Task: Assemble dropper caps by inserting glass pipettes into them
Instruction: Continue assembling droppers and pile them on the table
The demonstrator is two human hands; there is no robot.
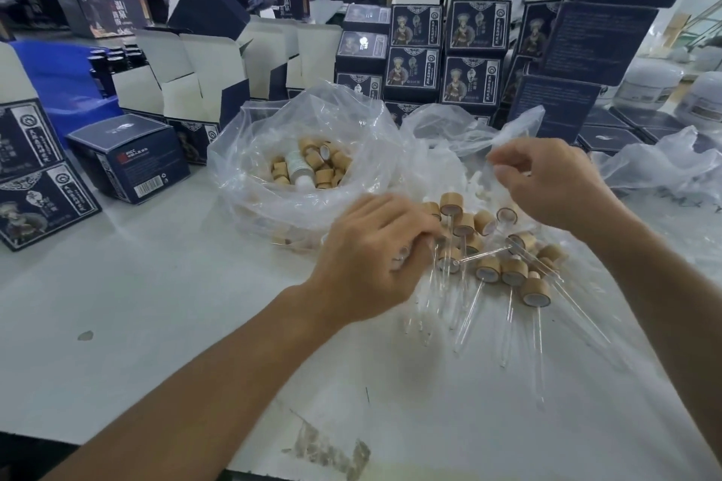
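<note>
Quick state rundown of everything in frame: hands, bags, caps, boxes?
Left hand: fingers curled, grip on glass pipettes.
Right hand: pinching clear plastic film.
Bag of caps: open, loose wooden caps inside.
Assembled droppers: piled on table, pipettes inserted.
White-lined boxes: flaps open.
Dark box: closed.

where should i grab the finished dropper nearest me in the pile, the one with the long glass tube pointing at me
Take the dropper by its wooden cap, not the glass. The cap lies on its side at the near right edge of the pile, its pipette running toward you. Come from above with the right hand, grip across the cap's round sides, and lift clear of the tube.
</note>
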